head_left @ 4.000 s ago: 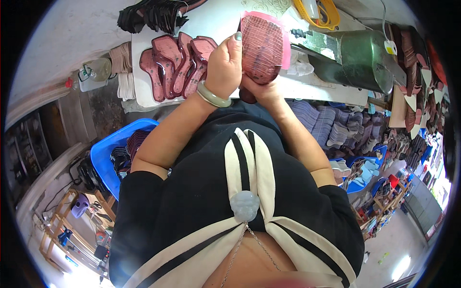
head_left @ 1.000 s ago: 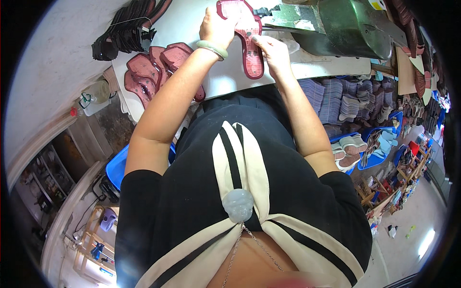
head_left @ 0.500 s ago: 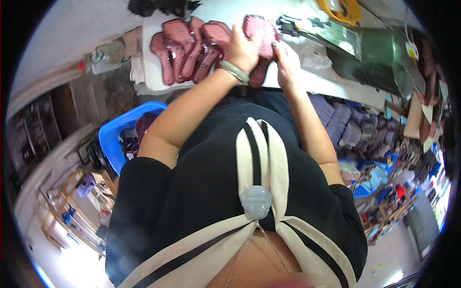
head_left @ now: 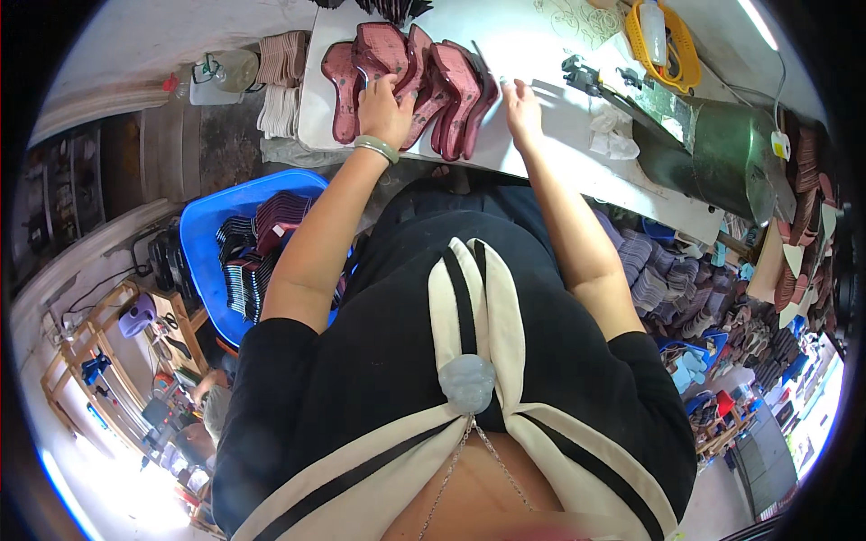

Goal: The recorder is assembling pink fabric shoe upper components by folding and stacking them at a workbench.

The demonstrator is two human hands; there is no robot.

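Observation:
Several dark-pink, sole-shaped pieces with raised rims, which look like shoe insoles (head_left: 455, 86), lie overlapping on the white table. My left hand (head_left: 386, 113), with a pale bangle at the wrist, is closed over the near end of one insole (head_left: 382, 50) in the left part of the group. My right hand (head_left: 522, 113) is just right of the group, above the table, its fingers stretched out and apart from the insoles. I see nothing in it.
A blue tub (head_left: 194, 236) of striped sole pieces stands left of me. On the table's right are a green curved machine housing (head_left: 735, 149), crumpled white plastic (head_left: 613, 131) and a yellow basket (head_left: 683, 54). Stacks of grey soles (head_left: 651, 279) fill the right side.
Both hands were on one pink insole at the middle of the table. My left hand has moved left onto the group; my right hand is now away from any insole.

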